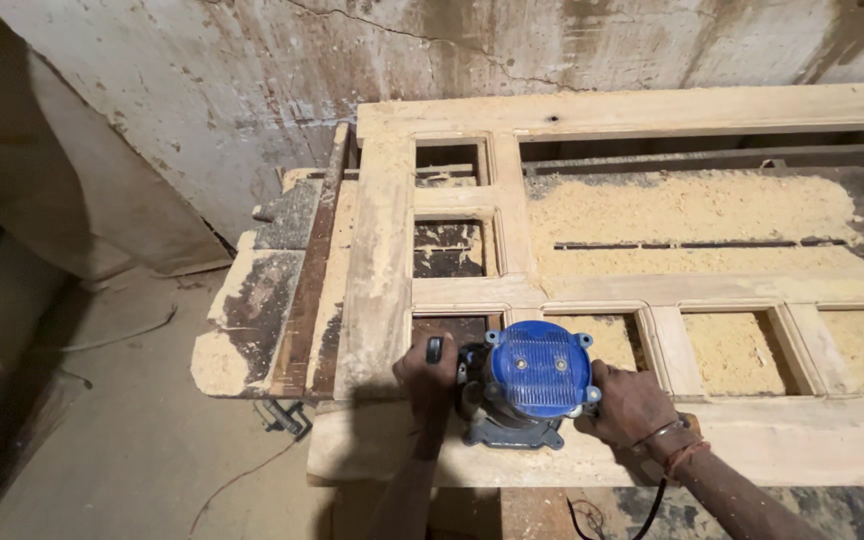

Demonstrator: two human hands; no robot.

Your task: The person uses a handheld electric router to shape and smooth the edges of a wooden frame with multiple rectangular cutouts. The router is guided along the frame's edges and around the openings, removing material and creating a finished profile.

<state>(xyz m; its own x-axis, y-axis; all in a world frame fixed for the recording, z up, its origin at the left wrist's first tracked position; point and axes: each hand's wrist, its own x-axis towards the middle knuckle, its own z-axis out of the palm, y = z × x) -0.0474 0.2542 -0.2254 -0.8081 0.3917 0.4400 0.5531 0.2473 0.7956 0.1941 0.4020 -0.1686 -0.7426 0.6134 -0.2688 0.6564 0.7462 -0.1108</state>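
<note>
Both hands are on a router point(530, 385) with a round blue cap, which sits on the near rail of a pale wooden door frame point(382, 270) lying flat across the worktop point(252, 320). The left hand point(426, 372) is wrapped around the handle on the router's left side, fingers closed over a dark grip, a small black knob showing above the knuckles. The right hand point(632, 402) is curled around the handle on the opposite side, pressed against the blue body; bangles and a red thread point(674, 448) circle that wrist. The router's grey base point(512, 435) rests flat on the wood, just at the lower left corner of the frame, where the near rail meets the left stile — right beside a small square opening. A black cord point(652, 505) hangs down from the tool below the right wrist. The frame is divided into small square openings along its left and near sides, and a larger one behind them. Sawdust point(692, 210) lies thick under and behind the frame — heaped across the far part of the worktop and filling the openings to the right of the router. The worktop's left edge is dark, worn and chipped. Behind it all stands a stained, cracked wall point(252, 90), and the floor point(102, 420) to the left is dusty, with a thin wire trailing over it.
</note>
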